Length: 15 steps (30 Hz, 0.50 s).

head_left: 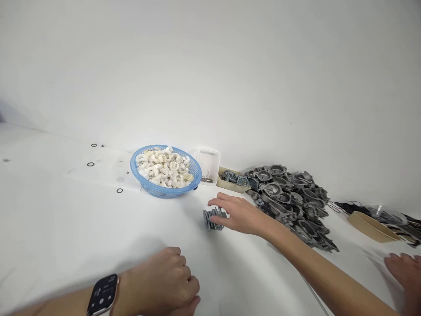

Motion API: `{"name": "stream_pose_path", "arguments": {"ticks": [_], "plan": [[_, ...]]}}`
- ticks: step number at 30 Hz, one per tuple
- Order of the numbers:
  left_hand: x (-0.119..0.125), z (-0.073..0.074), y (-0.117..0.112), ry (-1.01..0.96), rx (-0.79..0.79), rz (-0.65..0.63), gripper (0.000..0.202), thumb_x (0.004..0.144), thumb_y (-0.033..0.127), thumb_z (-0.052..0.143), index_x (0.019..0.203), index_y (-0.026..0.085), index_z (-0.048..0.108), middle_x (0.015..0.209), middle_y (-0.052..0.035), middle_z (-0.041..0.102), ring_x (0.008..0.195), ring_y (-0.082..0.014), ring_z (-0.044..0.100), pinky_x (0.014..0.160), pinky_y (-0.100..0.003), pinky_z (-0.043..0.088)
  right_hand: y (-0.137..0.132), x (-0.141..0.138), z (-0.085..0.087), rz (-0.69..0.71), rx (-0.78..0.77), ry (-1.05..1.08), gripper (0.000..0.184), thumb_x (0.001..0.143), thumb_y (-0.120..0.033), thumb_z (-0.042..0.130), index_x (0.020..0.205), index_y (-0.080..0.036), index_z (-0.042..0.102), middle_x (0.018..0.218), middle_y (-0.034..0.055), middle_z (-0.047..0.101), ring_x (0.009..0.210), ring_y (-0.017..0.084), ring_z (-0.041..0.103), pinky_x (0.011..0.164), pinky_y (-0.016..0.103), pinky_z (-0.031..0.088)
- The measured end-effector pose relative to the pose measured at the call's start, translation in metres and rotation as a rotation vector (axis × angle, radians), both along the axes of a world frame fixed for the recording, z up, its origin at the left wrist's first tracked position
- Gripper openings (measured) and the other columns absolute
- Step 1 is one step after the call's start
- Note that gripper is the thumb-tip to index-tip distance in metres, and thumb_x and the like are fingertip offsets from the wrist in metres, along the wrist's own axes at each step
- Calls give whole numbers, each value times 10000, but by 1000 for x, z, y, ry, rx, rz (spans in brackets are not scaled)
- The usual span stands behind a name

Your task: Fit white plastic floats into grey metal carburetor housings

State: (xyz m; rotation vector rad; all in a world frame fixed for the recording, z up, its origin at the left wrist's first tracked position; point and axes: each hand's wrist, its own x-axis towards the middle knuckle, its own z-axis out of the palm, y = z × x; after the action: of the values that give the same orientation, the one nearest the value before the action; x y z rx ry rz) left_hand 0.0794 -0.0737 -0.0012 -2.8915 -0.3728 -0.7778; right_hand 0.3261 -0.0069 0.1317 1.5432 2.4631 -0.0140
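My right hand point(241, 213) reaches over the table, its thumb and fingers about a small grey ribbed metal part point(208, 220). The thumb lies across the part, and the fingers hide some of it. In the lower left, my left hand point(167, 281) is closed with the knuckles up. Whatever its curled fingers hold, if anything, is hidden from view. A smartwatch point(103, 294) is on the left wrist. Just beyond my right hand lies a large heap of grey metal housings point(289, 197).
A blue basket point(164, 192) of white rings stands behind. To its right are a white tray point(214, 163) with small metal pieces and a beige tray point(230, 187) of grey parts. Several black rings point(90, 164) lie left. Far right are a tan basin point(371, 227) and another person's hand point(404, 270).
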Motion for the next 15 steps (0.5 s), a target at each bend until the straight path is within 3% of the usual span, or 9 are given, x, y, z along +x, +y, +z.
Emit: {"name": "stream_pose_path", "arguments": {"ticks": [4, 9, 13, 15], "plan": [[0, -1, -1, 0, -3, 6, 299, 898, 402, 625, 685, 209, 544, 555, 40, 604, 475, -152, 533, 508, -350, 330, -10, -12, -12, 161, 78, -158, 172, 919, -364, 625, 1031, -243, 672, 917, 43, 663, 779, 210, 632, 565, 292, 250], [0, -4, 1, -35, 8, 15, 298, 891, 396, 628, 676, 209, 541, 543, 37, 599, 462, -159, 540, 506, -346, 354, -20, -17, -14, 152, 82, -290, 146, 886, -160, 552, 1011, -211, 607, 761, 42, 677, 622, 190, 589, 535, 306, 162], [3, -2, 9, -163, -61, 158, 272, 902, 389, 613, 707, 205, 563, 554, 19, 601, 499, -181, 581, 558, -348, 430, -16, -8, 7, 6, -85, 123, 98, 943, -254, 527, 1035, -239, 558, 726, -3, 642, 660, 166, 565, 566, 268, 298], [3, 3, 15, -290, -200, 282, 263, 890, 450, 645, 955, 195, 639, 702, -2, 679, 620, -211, 654, 624, -361, 492, -15, -5, 16, -96, -249, 448, 165, 950, -375, 568, 1020, -231, 525, 710, -18, 605, 660, 154, 555, 590, 262, 385]]}}
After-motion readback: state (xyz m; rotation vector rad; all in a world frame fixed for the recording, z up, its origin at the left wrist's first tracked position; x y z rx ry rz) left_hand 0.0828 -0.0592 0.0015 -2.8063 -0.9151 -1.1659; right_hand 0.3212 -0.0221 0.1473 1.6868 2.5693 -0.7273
